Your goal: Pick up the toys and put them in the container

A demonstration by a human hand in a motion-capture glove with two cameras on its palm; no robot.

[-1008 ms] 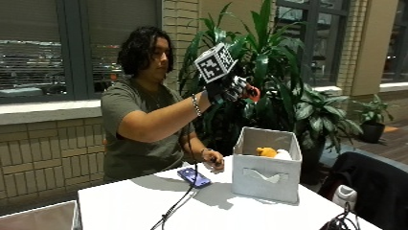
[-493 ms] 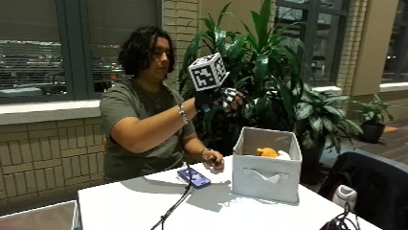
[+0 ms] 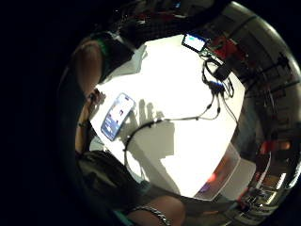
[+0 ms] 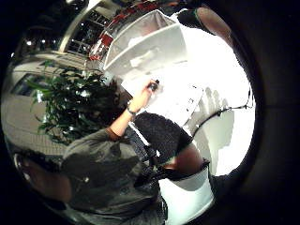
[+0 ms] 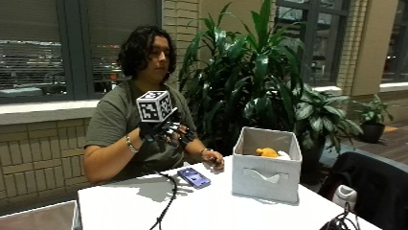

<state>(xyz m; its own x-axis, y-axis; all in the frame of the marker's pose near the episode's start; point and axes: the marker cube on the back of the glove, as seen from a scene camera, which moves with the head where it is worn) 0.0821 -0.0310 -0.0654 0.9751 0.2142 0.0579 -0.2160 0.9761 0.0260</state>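
My gloved right hand (image 5: 169,134) hangs in front of the person's chest, above the near-left part of the white table (image 5: 210,211). Its fingers are spread and relaxed, with nothing in them. The grey fabric container (image 5: 266,167) stands on the table to the right of the hand, well apart from it. An orange toy (image 5: 268,153) shows over the container's rim, with something white beside it. In the little finger side palm view the container (image 3: 233,176) lies at the table's edge, with an orange glint inside. No loose toy shows on the table.
A blue phone (image 5: 194,177) lies on the table between hand and container; it shows too as the phone (image 3: 117,116) from above. The bare left hand (image 5: 214,159) rests beside it. A black cable (image 5: 167,201) trails across the table. Large plants (image 5: 255,76) stand behind.
The gloved hand has dropped from head height to chest height and drawn back toward the person, away from above the container. A red spot seen by its fingers one second ago no longer shows.
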